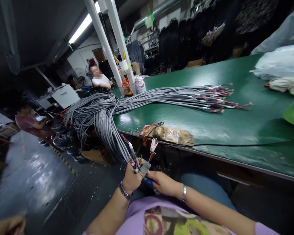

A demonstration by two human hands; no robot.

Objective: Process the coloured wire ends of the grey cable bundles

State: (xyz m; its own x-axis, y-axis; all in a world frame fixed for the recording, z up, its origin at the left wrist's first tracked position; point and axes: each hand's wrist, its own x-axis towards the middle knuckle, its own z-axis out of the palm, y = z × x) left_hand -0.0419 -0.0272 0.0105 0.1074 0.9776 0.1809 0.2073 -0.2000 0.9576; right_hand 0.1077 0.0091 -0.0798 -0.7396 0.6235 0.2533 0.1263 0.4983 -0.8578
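Observation:
My left hand (133, 179) is closed around the ends of several grey cables (109, 127), whose thin coloured wires fan out above the fist. Grey wrapping (145, 168) covers what looks like my left thumb. Beside it, my right hand (164, 183) is closed on a blue-handled tool (149, 181), mostly hidden by the fingers; its working end does not show. The cables run up from my left fist to a large heap on the table's corner. A pink clip (153, 145) stands at the table edge just above my hands.
More cables (166, 95) lie along the green table (247, 127), stripped ends to the right. A taped cardboard piece (171, 134) with a black cord sits at the near edge. A bottle (140, 85) and orange-handled scissors (125, 83) stand by the post. Another person's hand (8, 226) shows bottom left.

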